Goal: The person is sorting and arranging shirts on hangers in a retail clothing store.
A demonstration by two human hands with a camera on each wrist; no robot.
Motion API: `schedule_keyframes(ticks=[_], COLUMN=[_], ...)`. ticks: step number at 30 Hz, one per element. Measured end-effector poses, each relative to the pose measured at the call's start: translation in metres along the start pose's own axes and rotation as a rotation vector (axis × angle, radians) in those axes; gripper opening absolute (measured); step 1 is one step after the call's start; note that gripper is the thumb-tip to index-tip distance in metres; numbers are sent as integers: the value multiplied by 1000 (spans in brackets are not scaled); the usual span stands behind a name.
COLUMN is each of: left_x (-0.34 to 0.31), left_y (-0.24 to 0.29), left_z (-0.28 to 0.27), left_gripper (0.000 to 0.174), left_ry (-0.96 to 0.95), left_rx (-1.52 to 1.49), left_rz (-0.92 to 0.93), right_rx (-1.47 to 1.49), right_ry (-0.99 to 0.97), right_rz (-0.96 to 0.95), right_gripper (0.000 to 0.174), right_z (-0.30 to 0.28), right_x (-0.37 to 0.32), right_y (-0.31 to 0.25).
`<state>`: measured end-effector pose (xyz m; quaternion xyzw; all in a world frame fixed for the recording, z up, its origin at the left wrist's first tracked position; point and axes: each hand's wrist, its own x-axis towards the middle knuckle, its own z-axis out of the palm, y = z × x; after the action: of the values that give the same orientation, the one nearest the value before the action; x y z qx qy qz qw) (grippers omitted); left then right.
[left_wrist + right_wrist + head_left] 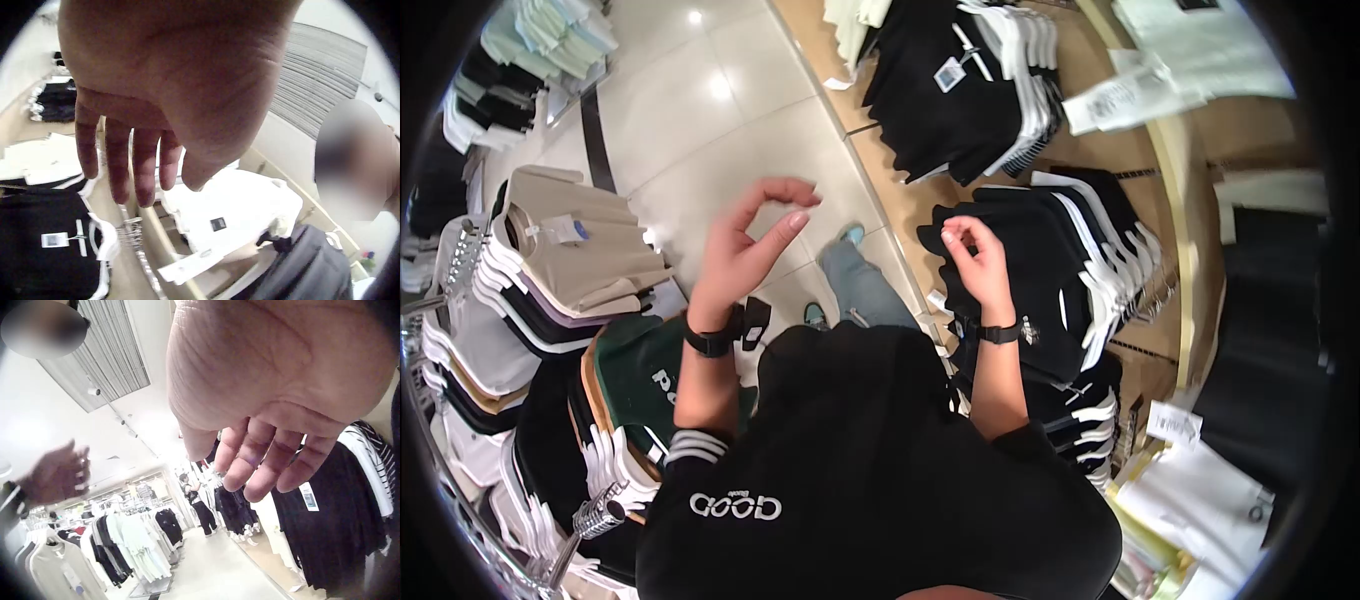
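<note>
My left hand [745,245] is held up in front of my body with thumb and index finger curved apart and nothing between them. Its palm and loosely bent fingers [145,169] fill the upper part of the left wrist view. Off to the right, my right hand [980,265] overlaps a row of hanging black T-shirts [1025,240] in the head view. Its fingers [256,469] bend loosely and hold nothing. Nearest my left forearm hang a dark green T-shirt [635,365] and a beige T-shirt [575,235] with a tag.
Racks of clothes on white hangers [1135,265] line the right side, with more black T-shirts [945,100] farther along. A chrome rail [595,515] stands at the lower left. Pale floor tiles [710,110] run between the racks. Another person [201,506] stands down the aisle.
</note>
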<state>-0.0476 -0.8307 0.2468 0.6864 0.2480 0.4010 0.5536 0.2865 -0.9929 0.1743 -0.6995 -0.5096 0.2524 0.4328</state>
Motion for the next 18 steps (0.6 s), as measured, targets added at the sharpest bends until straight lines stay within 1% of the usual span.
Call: schedule_keyframes(ticks=[2, 3, 5, 7, 9, 11, 13, 17, 18], left_x=[45, 70, 125, 174, 212, 262, 298, 346, 356], left_y=[42, 51, 67, 77, 75, 53, 36, 6, -1], left_z=[-7, -8, -7, -5, 2, -7, -1, 14, 17], left_gripper=[35, 50, 63, 78, 74, 75, 72, 65, 64], left_ry=[-28, -31, -15, 73, 193, 170, 85, -60, -89], left_rx=[-27, -105, -58, 168, 525, 814, 756, 607, 570], left_rz=[270, 397, 592, 739, 794, 966, 955, 892, 879], right_rx=[22, 33, 59, 41, 77, -11, -56, -161, -149], right_ry=[11, 20, 15, 28, 24, 69, 105, 144, 168], right_rz=[-8, -27, 21, -65, 26, -16, -94, -256, -286], right_gripper=[17, 16, 14, 14, 16, 17, 18, 21, 22], right_z=[3, 6, 8, 5, 1, -6, -18, -53, -62], right_x=[34, 53, 90, 127, 161, 193, 223, 271, 281], right_y=[10, 20, 38, 40, 50, 36, 24, 10, -4])
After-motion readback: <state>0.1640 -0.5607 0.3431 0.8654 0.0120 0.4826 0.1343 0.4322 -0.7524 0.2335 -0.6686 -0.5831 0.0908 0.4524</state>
